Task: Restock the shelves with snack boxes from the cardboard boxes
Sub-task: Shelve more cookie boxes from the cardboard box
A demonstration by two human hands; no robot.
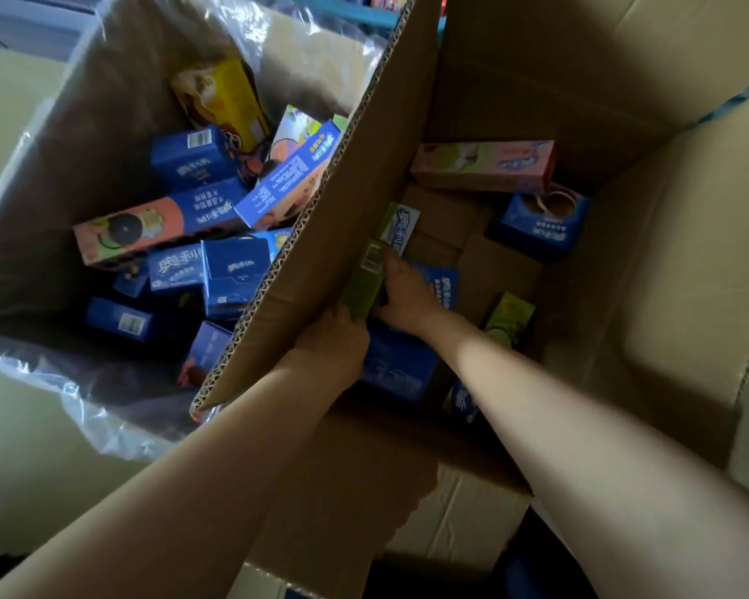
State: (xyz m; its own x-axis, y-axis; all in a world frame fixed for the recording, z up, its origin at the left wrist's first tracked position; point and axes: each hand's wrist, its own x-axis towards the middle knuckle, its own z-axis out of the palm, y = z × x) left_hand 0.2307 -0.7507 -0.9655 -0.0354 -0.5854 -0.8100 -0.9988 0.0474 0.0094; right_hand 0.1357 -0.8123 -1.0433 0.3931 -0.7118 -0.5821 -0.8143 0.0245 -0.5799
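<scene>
Both hands, left (336, 335) and right (407, 296), curled around green snack box (366, 287).

Green snack box (366, 283) stands tilted in right cardboard box (666, 252) (against its left wall); blue, pink boxes scattered around. Left cardboard box (117, 80), plastic-lined, heaped with blue boxes.

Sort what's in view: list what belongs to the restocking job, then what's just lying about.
Job:
green snack box, gripped by left hand and right hand
right cardboard box
left cardboard box
pink snack box
shelf

Lying about:
clear plastic liner
</scene>
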